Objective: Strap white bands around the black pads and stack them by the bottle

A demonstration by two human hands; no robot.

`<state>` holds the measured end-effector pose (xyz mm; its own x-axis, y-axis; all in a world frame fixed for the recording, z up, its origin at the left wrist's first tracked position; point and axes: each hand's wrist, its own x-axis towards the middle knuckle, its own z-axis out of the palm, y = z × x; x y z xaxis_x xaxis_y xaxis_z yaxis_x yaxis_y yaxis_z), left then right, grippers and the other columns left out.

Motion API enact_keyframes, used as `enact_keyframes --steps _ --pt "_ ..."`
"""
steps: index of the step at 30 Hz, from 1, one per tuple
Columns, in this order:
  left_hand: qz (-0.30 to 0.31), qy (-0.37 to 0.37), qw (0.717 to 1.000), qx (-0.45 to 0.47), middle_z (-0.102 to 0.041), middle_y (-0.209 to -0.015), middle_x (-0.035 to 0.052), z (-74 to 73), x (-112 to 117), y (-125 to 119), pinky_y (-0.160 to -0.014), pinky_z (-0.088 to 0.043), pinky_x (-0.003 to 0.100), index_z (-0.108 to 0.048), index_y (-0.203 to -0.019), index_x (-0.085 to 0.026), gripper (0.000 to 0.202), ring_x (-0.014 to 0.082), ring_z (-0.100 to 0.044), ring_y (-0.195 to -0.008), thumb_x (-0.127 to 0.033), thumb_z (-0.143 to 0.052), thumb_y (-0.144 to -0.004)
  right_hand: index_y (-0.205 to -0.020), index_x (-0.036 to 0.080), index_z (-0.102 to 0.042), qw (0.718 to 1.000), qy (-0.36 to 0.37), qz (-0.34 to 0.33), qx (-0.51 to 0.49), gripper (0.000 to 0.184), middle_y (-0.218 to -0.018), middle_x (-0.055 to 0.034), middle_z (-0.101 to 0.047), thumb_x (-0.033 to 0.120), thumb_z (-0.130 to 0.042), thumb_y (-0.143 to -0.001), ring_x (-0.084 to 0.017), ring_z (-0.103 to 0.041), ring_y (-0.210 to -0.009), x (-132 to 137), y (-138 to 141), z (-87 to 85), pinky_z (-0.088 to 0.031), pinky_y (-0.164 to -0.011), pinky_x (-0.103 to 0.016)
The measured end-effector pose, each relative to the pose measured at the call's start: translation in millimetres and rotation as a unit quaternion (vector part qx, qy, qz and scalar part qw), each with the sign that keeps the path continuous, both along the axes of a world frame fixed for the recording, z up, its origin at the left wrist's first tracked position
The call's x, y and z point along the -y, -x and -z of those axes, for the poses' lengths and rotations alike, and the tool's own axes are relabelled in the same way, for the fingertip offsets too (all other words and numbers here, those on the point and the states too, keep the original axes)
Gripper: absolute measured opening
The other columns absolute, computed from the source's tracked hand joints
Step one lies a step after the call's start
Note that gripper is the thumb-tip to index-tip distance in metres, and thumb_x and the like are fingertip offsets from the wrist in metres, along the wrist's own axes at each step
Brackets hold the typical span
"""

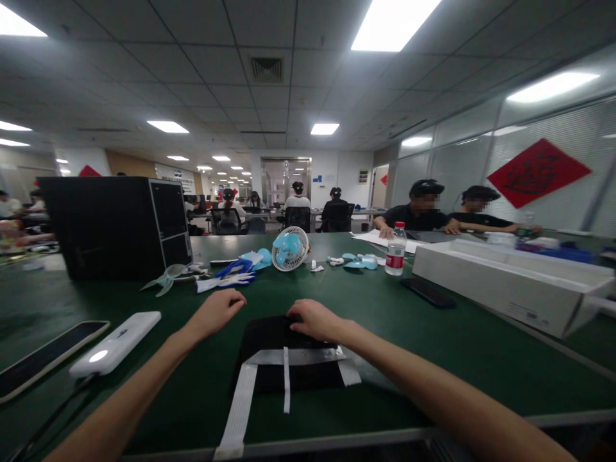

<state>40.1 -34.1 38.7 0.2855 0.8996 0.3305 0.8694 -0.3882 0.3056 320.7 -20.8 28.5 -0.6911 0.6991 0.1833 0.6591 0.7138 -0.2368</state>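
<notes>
A flat black item point(262, 333), perhaps fabric, lies in front of me near the table's front edge. A grey band crosses it, and white elastic straps point(240, 401) hang toward me. My right hand point(315, 319) is on its far right part, with fingers bent down onto the black surface. The fingertips are partly hidden. To the left of the item and apart from it is my left hand point(219, 312), its fingers curled together and nothing visible in them.
Beyond my hands are a small fan point(290, 249), blue-white gloves point(228, 276), fan blades point(360, 262) and a bottle point(396, 249). A black computer case point(110, 224), power bank point(115, 343) and phone point(51, 356) are left. On the right are another phone point(428, 292), a white box point(510, 282) and two people.
</notes>
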Motion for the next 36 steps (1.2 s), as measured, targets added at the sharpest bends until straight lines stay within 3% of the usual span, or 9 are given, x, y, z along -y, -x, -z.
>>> enact_keyframes --steps 3,7,14,20,28,32,36 --pt "-0.061 -0.011 0.997 -0.036 -0.067 -0.099 0.0076 16.3 -14.7 13.8 -0.082 -0.044 0.030 -0.068 -0.092 -0.018 0.033 0.0198 -0.061 -0.090 -0.035 -0.039 -0.087 -0.108 0.017 -0.068 1.000 -0.002 -0.005 0.023 0.034 -0.099 -0.0093 -0.067 0.039 -0.058 -0.083 -0.022 -0.060 -0.090 -4.0 7.3 1.6 -0.046 -0.078 -0.031" --pt "-0.091 0.015 0.992 -0.081 -0.067 -0.098 0.0082 34.5 -18.1 25.5 -0.080 -0.044 0.030 -0.068 -0.091 -0.019 0.034 0.0204 -0.062 -0.088 -0.035 -0.038 -0.087 -0.105 0.017 -0.069 0.999 -0.009 -0.020 0.025 0.032 -0.100 -0.0085 -0.067 0.038 -0.058 -0.084 -0.020 -0.061 -0.090 -6.1 9.3 3.4 -0.045 -0.077 -0.028" --pt "-0.132 0.038 0.987 -0.078 -0.066 -0.105 0.0090 37.1 -17.7 37.0 -0.081 -0.045 0.031 -0.066 -0.098 -0.019 0.036 0.0220 -0.061 -0.095 -0.037 -0.037 -0.087 -0.096 0.016 -0.072 0.998 -0.041 0.044 -0.016 0.027 -0.091 -0.0064 -0.070 0.036 -0.058 -0.082 -0.017 -0.061 -0.078 -19.2 -11.2 -0.4 -0.041 -0.066 -0.023" --pt "-0.130 0.047 0.988 -0.064 -0.067 -0.106 0.0086 41.0 -22.2 41.1 -0.083 -0.045 0.032 -0.065 -0.102 -0.019 0.038 0.0223 -0.062 -0.096 -0.039 -0.037 -0.086 -0.088 0.014 -0.073 0.974 -0.048 0.219 -0.041 0.030 -0.080 -0.0051 -0.071 0.036 -0.054 -0.084 -0.014 -0.059 -0.068 -56.9 -93.1 -14.6 -0.038 -0.060 -0.022" --pt "-0.101 0.028 0.992 -0.076 -0.067 -0.103 0.0083 43.7 -23.7 35.2 -0.082 -0.045 0.033 -0.066 -0.098 -0.019 0.040 0.0230 -0.062 -0.095 -0.040 -0.034 -0.085 -0.083 0.014 -0.074 0.881 -0.059 0.469 -0.007 0.028 -0.086 -0.0121 -0.070 0.035 -0.056 -0.081 -0.022 -0.063 -0.081 -92.1 -224.1 -5.3 -0.042 -0.066 -0.026" --pt "-0.105 0.044 0.991 -0.073 -0.067 -0.106 0.0080 44.6 -22.9 34.9 -0.085 -0.045 0.033 -0.066 -0.099 -0.020 0.040 0.0234 -0.061 -0.098 -0.041 -0.035 -0.085 -0.084 0.014 -0.073 0.852 -0.042 0.521 -0.003 0.026 -0.091 -0.0129 -0.069 0.035 -0.058 -0.079 -0.023 -0.064 -0.084 -96.1 -258.2 2.4 -0.044 -0.067 -0.027" --pt "-0.100 0.062 0.991 -0.058 -0.067 -0.108 0.0088 44.5 -21.1 35.4 -0.086 -0.046 0.035 -0.065 -0.103 -0.019 0.042 0.0243 -0.061 -0.099 -0.042 -0.035 -0.085 -0.089 0.014 -0.071 0.837 -0.030 0.547 0.001 0.028 -0.098 -0.0152 -0.068 0.036 -0.060 -0.077 -0.026 -0.064 -0.089 -99.3 -268.6 7.8 -0.046 -0.069 -0.029"
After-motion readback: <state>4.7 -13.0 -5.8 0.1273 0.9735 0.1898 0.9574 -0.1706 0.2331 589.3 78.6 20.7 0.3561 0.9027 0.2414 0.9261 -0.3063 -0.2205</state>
